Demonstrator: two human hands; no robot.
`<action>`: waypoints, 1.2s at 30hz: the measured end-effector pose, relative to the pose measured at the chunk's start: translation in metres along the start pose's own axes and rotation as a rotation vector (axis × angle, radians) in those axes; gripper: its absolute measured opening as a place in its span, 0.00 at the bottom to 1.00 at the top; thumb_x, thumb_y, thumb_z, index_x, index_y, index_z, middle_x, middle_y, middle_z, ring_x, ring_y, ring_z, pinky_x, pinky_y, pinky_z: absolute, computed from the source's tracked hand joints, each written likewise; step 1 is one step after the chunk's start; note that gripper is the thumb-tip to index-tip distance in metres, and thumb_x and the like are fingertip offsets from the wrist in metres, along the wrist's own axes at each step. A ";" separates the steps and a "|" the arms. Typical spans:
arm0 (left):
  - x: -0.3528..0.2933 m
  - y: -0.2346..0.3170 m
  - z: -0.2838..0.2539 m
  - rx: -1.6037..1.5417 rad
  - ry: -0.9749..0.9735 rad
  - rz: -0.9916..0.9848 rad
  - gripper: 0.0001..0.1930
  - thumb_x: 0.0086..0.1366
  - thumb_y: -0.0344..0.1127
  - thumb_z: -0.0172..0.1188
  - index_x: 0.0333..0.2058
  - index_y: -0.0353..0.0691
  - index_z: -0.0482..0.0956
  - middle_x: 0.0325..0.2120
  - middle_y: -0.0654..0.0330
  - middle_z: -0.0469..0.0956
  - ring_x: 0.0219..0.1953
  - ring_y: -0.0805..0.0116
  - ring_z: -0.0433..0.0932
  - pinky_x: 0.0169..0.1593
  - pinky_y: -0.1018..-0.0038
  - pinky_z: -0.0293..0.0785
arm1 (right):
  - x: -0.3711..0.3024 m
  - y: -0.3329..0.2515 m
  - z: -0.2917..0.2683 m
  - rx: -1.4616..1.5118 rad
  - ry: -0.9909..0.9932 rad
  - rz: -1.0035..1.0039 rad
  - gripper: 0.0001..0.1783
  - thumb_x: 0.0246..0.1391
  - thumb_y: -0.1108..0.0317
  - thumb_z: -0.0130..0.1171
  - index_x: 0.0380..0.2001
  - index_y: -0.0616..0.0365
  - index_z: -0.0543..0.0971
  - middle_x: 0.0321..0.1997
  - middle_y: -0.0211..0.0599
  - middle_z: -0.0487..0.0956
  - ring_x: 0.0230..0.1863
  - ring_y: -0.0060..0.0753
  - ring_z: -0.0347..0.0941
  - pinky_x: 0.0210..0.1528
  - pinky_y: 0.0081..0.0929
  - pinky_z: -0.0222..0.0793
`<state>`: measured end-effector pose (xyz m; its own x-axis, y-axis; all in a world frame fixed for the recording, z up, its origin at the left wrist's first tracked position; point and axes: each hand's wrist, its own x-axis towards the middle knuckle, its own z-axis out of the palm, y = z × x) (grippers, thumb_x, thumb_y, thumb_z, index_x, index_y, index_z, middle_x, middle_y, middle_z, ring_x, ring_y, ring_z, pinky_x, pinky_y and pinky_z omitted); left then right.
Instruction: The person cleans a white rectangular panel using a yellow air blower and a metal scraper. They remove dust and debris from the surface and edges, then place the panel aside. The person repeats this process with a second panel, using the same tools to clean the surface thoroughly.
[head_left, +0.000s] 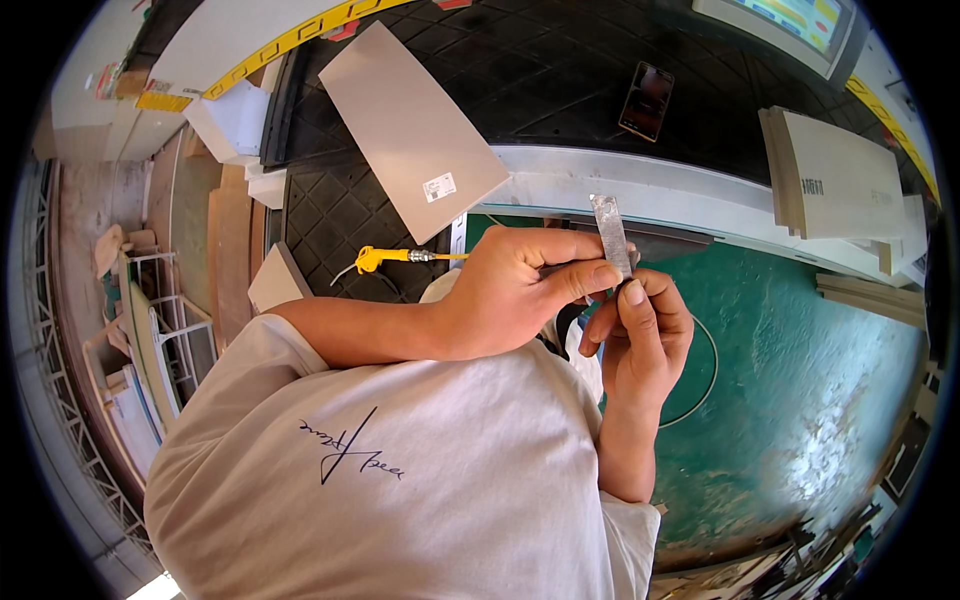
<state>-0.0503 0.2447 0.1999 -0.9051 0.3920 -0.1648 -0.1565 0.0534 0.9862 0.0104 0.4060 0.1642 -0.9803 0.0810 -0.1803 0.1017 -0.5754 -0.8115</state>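
Observation:
A short, flat silvery strip (608,228), scuffed on its face, stands upright between my hands. My left hand (515,290) pinches it near its lower end, thumb in front and forefinger behind. Just below, my right hand (650,335) has its thumb and fingertips closed at the strip's bottom end. What lies under those fingertips is partly hidden. Both hands are in front of my chest, on the near side of the machine's pale metal edge (560,170).
A beige panel (405,125) with a white label lies across the black worktop (500,60). A phone (647,100) rests farther right. Stacked boards (835,175) stand at the right, below a screen (790,20). A yellow air blow gun (372,261) lies left of my hands.

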 end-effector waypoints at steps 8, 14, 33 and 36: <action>0.000 0.002 -0.009 -0.002 -0.035 -0.030 0.09 0.72 0.28 0.65 0.45 0.29 0.87 0.40 0.57 0.88 0.40 0.73 0.86 0.44 0.76 0.83 | 0.001 0.001 0.007 -0.001 0.038 -0.019 0.12 0.73 0.66 0.56 0.41 0.67 0.78 0.21 0.40 0.80 0.17 0.24 0.72 0.21 0.22 0.69; 0.002 -0.004 -0.006 0.189 0.031 0.143 0.07 0.70 0.28 0.68 0.43 0.31 0.88 0.37 0.57 0.89 0.39 0.74 0.85 0.44 0.78 0.81 | 0.007 0.002 0.003 0.019 -0.007 0.048 0.11 0.72 0.67 0.55 0.41 0.67 0.79 0.21 0.39 0.79 0.17 0.24 0.72 0.20 0.23 0.69; -0.013 -0.017 -0.059 0.183 -0.033 0.069 0.06 0.68 0.28 0.68 0.42 0.35 0.88 0.35 0.59 0.89 0.35 0.76 0.86 0.40 0.79 0.78 | 0.047 -0.034 0.000 -0.483 0.065 -0.342 0.04 0.61 0.80 0.67 0.37 0.68 0.81 0.27 0.38 0.84 0.25 0.20 0.78 0.28 0.15 0.71; -0.008 -0.028 -0.072 0.354 0.064 0.380 0.04 0.64 0.29 0.72 0.38 0.40 0.89 0.35 0.61 0.88 0.37 0.66 0.85 0.40 0.73 0.77 | 0.083 -0.065 0.022 -0.614 -0.028 -0.638 0.05 0.59 0.84 0.65 0.39 0.70 0.82 0.29 0.39 0.84 0.27 0.21 0.79 0.29 0.15 0.73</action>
<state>-0.0671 0.1744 0.1730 -0.8964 0.3873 0.2156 0.3205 0.2303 0.9188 -0.0818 0.4322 0.2143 -0.8843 0.2123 0.4158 -0.4009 0.1113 -0.9094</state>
